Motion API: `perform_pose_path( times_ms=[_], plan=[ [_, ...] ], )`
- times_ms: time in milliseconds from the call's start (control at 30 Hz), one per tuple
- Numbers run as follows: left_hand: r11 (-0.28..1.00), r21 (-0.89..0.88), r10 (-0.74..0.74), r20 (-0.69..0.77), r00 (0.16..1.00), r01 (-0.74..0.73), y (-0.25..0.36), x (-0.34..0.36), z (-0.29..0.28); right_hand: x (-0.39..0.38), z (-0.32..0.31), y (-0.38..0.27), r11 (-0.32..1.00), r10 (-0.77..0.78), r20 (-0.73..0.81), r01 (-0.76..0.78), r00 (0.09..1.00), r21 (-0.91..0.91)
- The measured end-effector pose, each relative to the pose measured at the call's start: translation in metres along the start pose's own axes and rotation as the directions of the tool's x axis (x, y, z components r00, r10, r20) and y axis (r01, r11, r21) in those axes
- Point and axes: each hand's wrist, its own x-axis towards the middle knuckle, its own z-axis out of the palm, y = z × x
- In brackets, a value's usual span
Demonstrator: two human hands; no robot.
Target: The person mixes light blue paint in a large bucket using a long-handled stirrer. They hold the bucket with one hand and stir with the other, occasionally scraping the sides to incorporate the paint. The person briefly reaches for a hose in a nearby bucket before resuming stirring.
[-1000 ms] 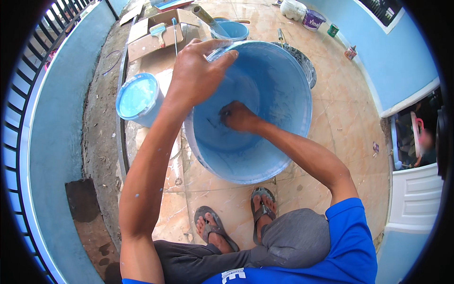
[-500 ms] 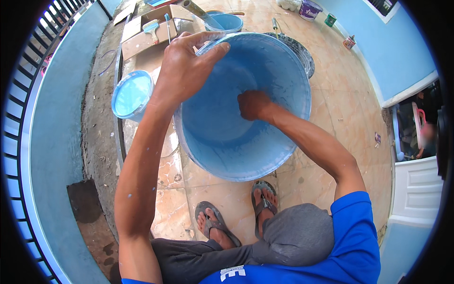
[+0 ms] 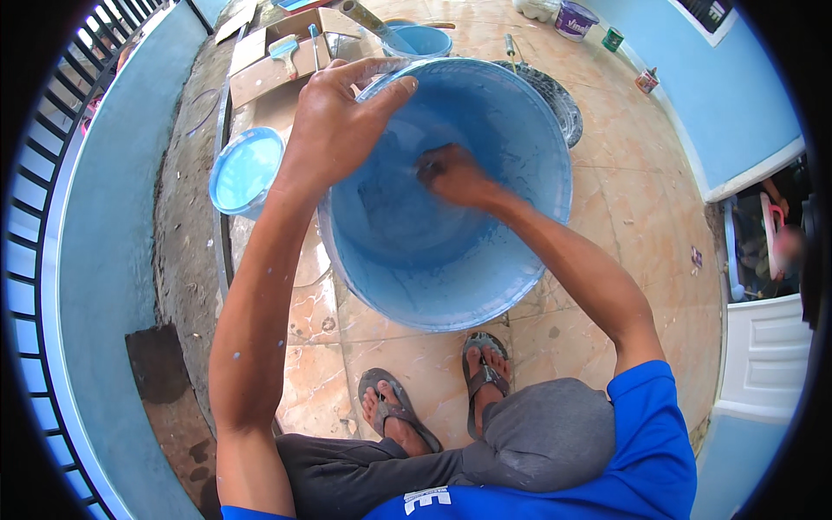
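Note:
A large blue bucket (image 3: 433, 290), its inside smeared with pale blue and white residue, is tipped with its mouth toward me. My left hand (image 3: 342, 113) grips the far left part of its rim, thumb and fingers closed at the edge. Deep in the bucket, my right hand (image 3: 455, 176) is closed against the inner wall or bottom; motion blurs it slightly, and whatever its fingers hold is hidden. White specks of paint dot my left forearm.
Left of the bucket stands a tub of light blue paint (image 3: 247, 171). Beyond are a cardboard box (image 3: 269, 84) with a paintbrush (image 3: 283, 54), a smaller blue bucket (image 3: 425, 41) and a dark, paint-smeared basin (image 3: 559, 104). My sandalled feet (image 3: 394, 412) are close in front on the tiles.
My right hand has swept left and slightly toward the far side inside the bucket. The left hand keeps its grip on the rim, and the bucket has barely moved.

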Motion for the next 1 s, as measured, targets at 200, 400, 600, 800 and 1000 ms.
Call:
perform_pose_path(
  times_ms=[200,400,600,800,1000],
  plan=[
    [0.998,0.044,0.036,-0.018,0.999,-0.035,-0.002,-0.001,0.001,0.002,-0.030,-0.017,0.797,0.130,0.051,-0.074,0.990,-0.600],
    [0.992,0.115,0.050,-0.015,0.999,-0.048,0.011,0.000,0.013,-0.018,-0.020,-0.014,0.688,0.347,0.294,-0.029,0.891,-0.725],
    [0.991,0.127,0.038,0.004,0.999,-0.038,0.012,0.004,0.015,-0.032,0.018,-0.003,0.896,0.369,0.443,-0.186,0.817,-0.403],
    [0.995,0.096,0.001,0.001,1.000,-0.001,0.007,-0.002,0.007,-0.027,0.022,-0.018,0.970,0.240,0.270,-0.238,0.932,-0.040],
    [0.994,0.091,0.057,-0.017,0.998,-0.055,0.001,0.002,0.006,-0.007,-0.006,-0.018,0.987,0.054,-0.065,-0.063,0.996,-0.151]
  ],
)
